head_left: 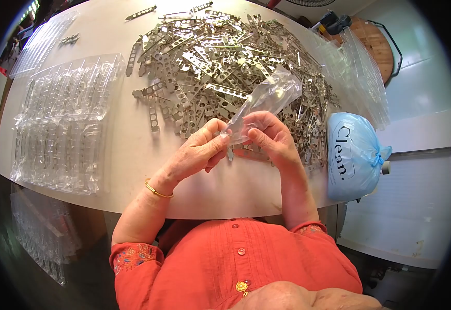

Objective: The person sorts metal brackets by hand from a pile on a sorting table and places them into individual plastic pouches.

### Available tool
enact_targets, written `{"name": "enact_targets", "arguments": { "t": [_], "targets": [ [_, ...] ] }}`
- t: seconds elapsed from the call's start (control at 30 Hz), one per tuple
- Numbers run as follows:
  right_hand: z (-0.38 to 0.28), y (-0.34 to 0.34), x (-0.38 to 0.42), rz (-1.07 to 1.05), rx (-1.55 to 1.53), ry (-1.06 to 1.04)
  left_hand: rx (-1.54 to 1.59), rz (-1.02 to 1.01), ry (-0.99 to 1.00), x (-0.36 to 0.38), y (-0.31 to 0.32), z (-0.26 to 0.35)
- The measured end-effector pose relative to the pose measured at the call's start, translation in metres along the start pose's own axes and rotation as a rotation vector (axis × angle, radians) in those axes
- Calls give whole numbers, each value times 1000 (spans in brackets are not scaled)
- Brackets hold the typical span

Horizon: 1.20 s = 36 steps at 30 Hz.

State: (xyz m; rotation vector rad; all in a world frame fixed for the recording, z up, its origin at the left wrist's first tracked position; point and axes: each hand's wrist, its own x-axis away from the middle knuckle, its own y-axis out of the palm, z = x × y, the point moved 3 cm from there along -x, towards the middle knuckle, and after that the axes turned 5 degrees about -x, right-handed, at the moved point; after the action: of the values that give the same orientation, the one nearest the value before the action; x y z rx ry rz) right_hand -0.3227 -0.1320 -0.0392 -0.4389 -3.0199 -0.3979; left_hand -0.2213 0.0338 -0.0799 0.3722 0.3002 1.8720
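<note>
Both hands meet over the near edge of a large heap of flat metal strips with round holes (199, 62). A clear plastic bag (272, 95) stretches from my fingers up and to the right, over the heap. My left hand (205, 147) pinches the bag's near end, and a narrow metal piece (230, 153) pokes out below the fingertips. My right hand (272, 137) holds the bag between thumb and curled fingers. Whether anything lies inside the bag, I cannot make out.
Clear trays with wrapped pieces (62, 124) lie at the left of the white table (143, 199). Clear plastic sheets (362, 77) are at the back right, near a wooden stool (365, 44). A tied blue bag (352, 157) sits at the right edge.
</note>
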Motion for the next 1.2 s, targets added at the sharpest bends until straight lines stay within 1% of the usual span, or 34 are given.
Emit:
{"name": "enact_targets", "arguments": {
  "t": [0.03, 0.2, 0.3, 0.4, 0.47, 0.53, 0.63, 0.7, 0.73, 0.8, 0.87, 0.93, 1.0, 1.03, 1.1, 1.2],
  "targets": [
    [2, -2, -1, 0, 0, 0, 0, -10, -4, 0, 0, -1],
    [7, -20, -5, 53, 165, -170, -26, -3, 0, 0, 3, 1],
    [1, -18, -1, 42, 221, -118, 7, -28, 11, -1, 2, 0],
    [3, -20, -1, 38, 226, -118, 36, -45, -12, 0, 0, 0],
    [5, -20, -2, 34, 217, -132, 164, -95, -31, 1, 1, 0],
    [5, -18, -3, 31, 208, -146, 158, -86, -31, 2, 2, 4],
    [4, -13, -2, 0, 183, -89, 139, -76, -19, 1, 3, 2],
    [4, -8, 0, 10, 132, 23, 126, -72, -8, 1, 4, 2],
    [4, -8, 0, 10, 133, 25, 113, -69, -5, 1, 4, 2],
    [3, -7, -2, 16, 129, -42, 100, -65, -1, 1, 4, 3],
    [3, -4, -2, 9, 110, -60, 89, -18, -2, 0, 2, 4],
    [-1, -1, 0, 1, 92, -77, 95, -13, 18, -1, 0, 2],
    [-4, 4, 4, 1, 64, 99, 103, -7, 37, -1, 0, 2],
    [0, 2, 4, 1, 64, 99, 94, 5, 39, 0, 0, 3],
    [10, -4, 4, -23, 55, 173, 85, 15, 40, 0, 0, 3],
    [15, -5, 3, -12, 93, 173, 24, 21, 48, -2, 0, -1]
  ]
}}
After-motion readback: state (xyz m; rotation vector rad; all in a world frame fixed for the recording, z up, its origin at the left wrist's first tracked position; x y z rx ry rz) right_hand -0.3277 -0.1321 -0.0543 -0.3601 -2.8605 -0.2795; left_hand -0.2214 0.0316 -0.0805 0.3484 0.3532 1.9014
